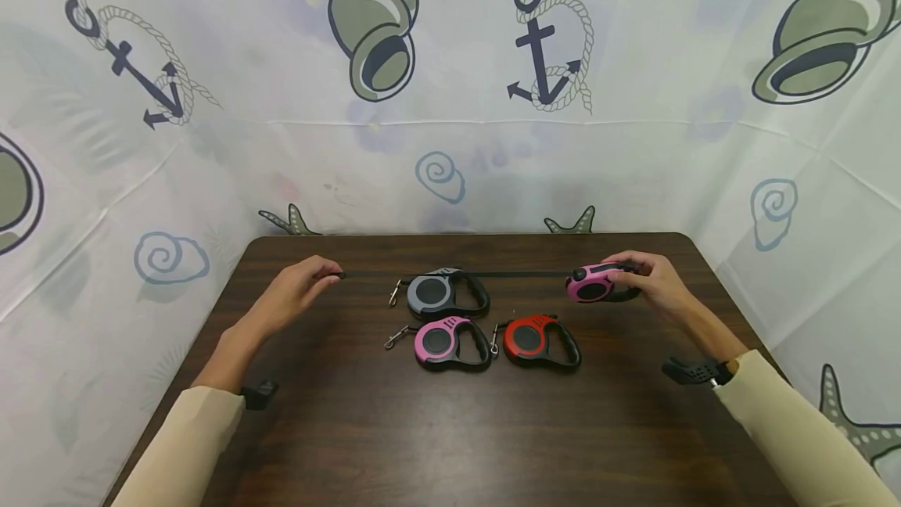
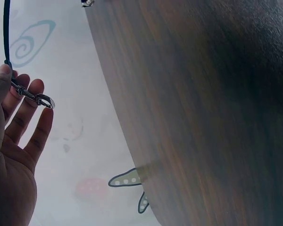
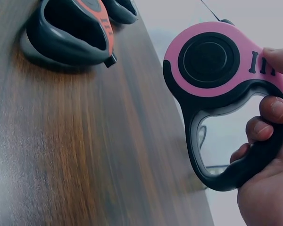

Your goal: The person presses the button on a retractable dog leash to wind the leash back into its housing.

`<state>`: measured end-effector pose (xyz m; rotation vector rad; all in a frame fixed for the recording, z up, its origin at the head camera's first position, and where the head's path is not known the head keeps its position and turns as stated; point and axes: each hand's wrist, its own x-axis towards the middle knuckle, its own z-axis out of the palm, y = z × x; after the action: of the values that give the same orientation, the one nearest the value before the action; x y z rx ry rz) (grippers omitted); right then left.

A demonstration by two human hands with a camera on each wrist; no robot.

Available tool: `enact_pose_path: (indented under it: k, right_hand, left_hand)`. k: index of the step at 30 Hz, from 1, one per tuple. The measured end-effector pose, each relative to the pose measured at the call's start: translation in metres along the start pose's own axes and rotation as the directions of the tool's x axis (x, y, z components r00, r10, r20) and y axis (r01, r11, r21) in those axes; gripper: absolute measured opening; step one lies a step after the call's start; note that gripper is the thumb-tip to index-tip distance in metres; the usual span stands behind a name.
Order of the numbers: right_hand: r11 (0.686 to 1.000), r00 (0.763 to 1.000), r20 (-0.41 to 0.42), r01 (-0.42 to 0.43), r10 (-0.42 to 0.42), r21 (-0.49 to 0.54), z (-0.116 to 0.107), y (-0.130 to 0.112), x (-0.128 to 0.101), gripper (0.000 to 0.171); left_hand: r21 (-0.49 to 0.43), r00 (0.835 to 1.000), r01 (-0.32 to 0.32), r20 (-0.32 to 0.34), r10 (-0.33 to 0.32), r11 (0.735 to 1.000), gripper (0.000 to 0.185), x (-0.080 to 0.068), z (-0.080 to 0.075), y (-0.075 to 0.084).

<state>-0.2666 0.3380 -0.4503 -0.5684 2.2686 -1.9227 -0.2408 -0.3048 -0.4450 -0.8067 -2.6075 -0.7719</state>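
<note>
Your right hand (image 1: 651, 278) grips pink leash reel (image 1: 594, 283) by black handle, fingers curled through loop, reel held above table (image 1: 450, 436) at right rear. Your left hand (image 1: 299, 288) pinches metal clip (image 2: 32, 96) at strap end; black strap (image 1: 457, 275) stretched taut between hands. Grey reel (image 1: 442, 295), second pink reel (image 1: 446, 343), red reel (image 1: 538, 340) lie on table below strap.

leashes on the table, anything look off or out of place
Only one: the pink retractable leash in the right hand has its black cord pulled out across to the left hand. The grey, pink and red ones lie retracted, undamaged.
</note>
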Motion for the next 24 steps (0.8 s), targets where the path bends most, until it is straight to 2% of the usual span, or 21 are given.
enact_pose_path:
  k: [5, 12, 19, 24]
  right_hand:
    - [0.999, 1.0, 0.004, 0.009, -0.009, -0.032, 0.006, -0.002, 0.002, 0.024]
    - [0.999, 0.999, 0.017, 0.032, -0.032, 0.004, 0.015, -0.002, 0.004, 0.026]
    - [0.997, 0.998, 0.042, 0.044, -0.047, 0.065, 0.025, -0.002, 0.005, 0.025]
    - [0.997, 0.998, 0.04, 0.035, -0.038, 0.068, 0.031, -0.004, 0.006, 0.025]
  left_hand:
    - [-0.003, 0.999, -0.035, -0.012, 0.035, 0.999, 0.019, 0.002, 0.0, 0.003]
    - [0.013, 0.995, -0.091, -0.034, 0.091, 0.996, 0.021, 0.007, 0.002, 0.008]
    - [0.009, 0.995, -0.1, -0.024, 0.1, 0.995, 0.02, 0.009, 0.005, 0.019]
    - [0.008, 0.994, -0.112, -0.012, 0.112, 0.994, 0.019, 0.011, 0.006, 0.025]
